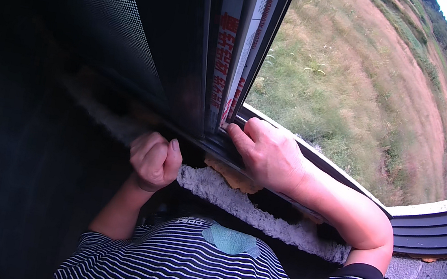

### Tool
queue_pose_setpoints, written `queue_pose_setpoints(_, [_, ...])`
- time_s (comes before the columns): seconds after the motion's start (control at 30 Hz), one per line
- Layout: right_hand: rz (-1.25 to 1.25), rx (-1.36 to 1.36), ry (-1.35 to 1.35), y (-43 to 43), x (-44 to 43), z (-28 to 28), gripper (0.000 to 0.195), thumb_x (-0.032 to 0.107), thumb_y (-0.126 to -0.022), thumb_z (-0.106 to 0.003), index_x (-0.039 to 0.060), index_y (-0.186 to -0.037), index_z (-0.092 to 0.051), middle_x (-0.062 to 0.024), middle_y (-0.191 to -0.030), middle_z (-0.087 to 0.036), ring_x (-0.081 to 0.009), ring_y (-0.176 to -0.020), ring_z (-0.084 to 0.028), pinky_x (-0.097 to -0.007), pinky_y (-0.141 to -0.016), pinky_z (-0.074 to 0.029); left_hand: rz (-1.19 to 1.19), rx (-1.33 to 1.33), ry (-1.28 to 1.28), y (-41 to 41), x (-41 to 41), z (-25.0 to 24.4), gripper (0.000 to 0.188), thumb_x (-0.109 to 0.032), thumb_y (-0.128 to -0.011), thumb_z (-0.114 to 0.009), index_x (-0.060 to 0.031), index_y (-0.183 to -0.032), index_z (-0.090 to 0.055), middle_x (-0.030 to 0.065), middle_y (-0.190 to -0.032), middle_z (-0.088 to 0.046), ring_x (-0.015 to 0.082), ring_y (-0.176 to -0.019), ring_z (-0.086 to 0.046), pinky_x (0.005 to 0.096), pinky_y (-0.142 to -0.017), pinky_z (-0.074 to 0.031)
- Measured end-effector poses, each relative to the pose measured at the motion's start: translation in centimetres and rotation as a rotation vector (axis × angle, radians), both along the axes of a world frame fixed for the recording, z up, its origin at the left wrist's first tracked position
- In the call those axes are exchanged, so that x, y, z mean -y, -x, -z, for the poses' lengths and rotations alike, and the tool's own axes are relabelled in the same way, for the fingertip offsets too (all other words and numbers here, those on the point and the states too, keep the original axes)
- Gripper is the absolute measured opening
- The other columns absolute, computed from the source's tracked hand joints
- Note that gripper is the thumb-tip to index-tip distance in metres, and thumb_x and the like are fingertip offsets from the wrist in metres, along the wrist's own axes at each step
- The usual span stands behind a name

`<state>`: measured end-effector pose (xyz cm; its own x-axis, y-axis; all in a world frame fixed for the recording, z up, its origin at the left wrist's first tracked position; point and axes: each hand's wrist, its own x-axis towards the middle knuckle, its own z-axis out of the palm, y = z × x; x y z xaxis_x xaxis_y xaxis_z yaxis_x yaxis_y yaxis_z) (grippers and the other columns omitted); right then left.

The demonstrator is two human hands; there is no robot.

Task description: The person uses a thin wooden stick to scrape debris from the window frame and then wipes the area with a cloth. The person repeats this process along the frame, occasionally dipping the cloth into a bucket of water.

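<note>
My left hand (155,161) is curled into a fist beside the lower rail of a dark window frame (196,128), and nothing shows in it. My right hand (269,153) lies over the bottom track, its fingers bent at the lower corner of the window sash. One fingertip touches the foot of a strip of printed protective film (245,42) on the sash's upright profile. Whether the fingers pinch the film cannot be told. A second printed strip (223,52) runs alongside. Left of the strips stands a dark panel with a perforated mesh screen (117,4).
Below the frame runs a rough masonry ledge (235,200) with a lump of orange foam (233,176). Ribbed dark tracks (430,229) curve off at the right. Beyond the opening lies a grassy slope (346,84). Deep shadow covers the left side.
</note>
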<state>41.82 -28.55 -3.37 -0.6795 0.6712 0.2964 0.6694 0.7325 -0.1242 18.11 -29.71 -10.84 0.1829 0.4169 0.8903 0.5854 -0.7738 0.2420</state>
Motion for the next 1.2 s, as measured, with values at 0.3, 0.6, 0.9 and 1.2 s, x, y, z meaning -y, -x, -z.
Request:
queue_pose_setpoints(0.3, [-0.051, 0.135, 0.031, -1.1, 0.1, -0.3, 0.044, 0.016, -0.082, -0.059, 0.0019, -0.124, -0.056, -0.0132, -0.071, -0.052, -0.0298, -0.06, -0.057, -0.0399, -0.047, -0.045, -0.003, 0.03, -0.045, -0.1, -0.1, 0.2, 0.031, 0.005, -0.077, -0.061, -0.0055, -0.057, -0.041, 0.0072, -0.055, -0.043, 0.0206, -0.043, -0.045, 0.0302, -0.04, -0.035])
queue_pose_setpoints(0.6, [-0.005, 0.147, 0.188, -0.4, -0.5, -0.8, 0.031, 0.016, -0.088, -0.054, -0.0023, -0.113, -0.055, -0.0187, -0.077, -0.056, -0.0349, -0.067, -0.061, -0.0445, -0.055, -0.048, -0.004, 0.055, -0.017, 0.1, -0.1, 0.1, 0.029, 0.007, -0.077, -0.06, -0.0041, -0.058, -0.042, 0.0082, -0.055, -0.044, 0.0221, -0.042, -0.045, 0.032, -0.039, -0.035])
queue_pose_setpoints(0.9, [-0.064, 0.054, -0.067, -6.5, 3.3, -1.4, 0.029, 0.007, -0.083, -0.065, 0.0049, -0.111, -0.059, -0.0088, -0.066, -0.052, -0.0267, -0.053, -0.056, -0.0379, -0.044, -0.046, -0.011, 0.062, 0.017, -0.4, -0.2, 0.0, 0.032, 0.006, -0.078, -0.06, -0.0054, -0.057, -0.039, 0.0086, -0.054, -0.041, 0.0247, -0.042, -0.043, 0.0347, -0.04, -0.033])
queue_pose_setpoints(1.2, [-0.129, -0.067, -0.078, -5.8, 2.8, -0.1, 0.032, 0.0, -0.078, -0.062, -0.0008, -0.11, -0.06, -0.0101, -0.066, -0.053, -0.0264, -0.052, -0.055, -0.038, -0.042, -0.045, -0.007, 0.06, 0.02, -0.3, 0.0, -0.2, 0.028, 0.009, -0.08, -0.057, -0.0016, -0.059, -0.041, 0.0094, -0.055, -0.043, 0.0235, -0.044, -0.043, 0.0335, -0.042, -0.033])
